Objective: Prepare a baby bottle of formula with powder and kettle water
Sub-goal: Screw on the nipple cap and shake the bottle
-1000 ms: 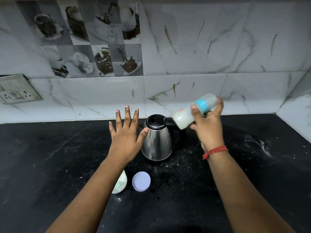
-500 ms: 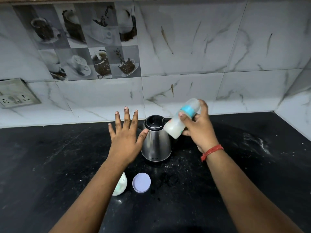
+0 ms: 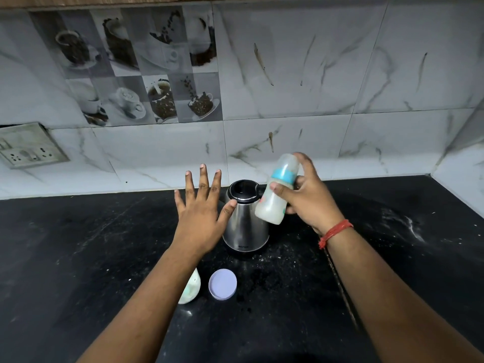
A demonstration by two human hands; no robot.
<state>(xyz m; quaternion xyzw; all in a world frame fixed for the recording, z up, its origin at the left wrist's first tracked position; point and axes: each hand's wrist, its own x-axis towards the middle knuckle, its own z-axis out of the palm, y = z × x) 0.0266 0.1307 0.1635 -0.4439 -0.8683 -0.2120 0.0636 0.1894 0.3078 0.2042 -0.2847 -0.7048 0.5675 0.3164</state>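
My right hand [image 3: 311, 200] grips a baby bottle [image 3: 275, 197] with a blue collar and clear cap, held nearly upright in the air, milky liquid in its lower part. It hangs just right of and in front of the steel kettle [image 3: 245, 226], which stands on the black counter with its black lid closed. My left hand [image 3: 200, 213] hovers flat with fingers spread, left of the kettle, thumb tip close to its side, holding nothing. A pale lilac round lid [image 3: 222, 284] lies open side up on the counter near me.
A white rounded container [image 3: 191, 289] is partly hidden under my left forearm. White powder is spilled on the black counter [image 3: 78, 258], thickest at the right [image 3: 411, 224]. A tiled wall stands close behind, with a socket plate [image 3: 26, 148] at the left.
My right hand has swung the bottle from a steep tilt toward upright and shifted it down and left, nearer the kettle. My left hand has stayed spread in place.
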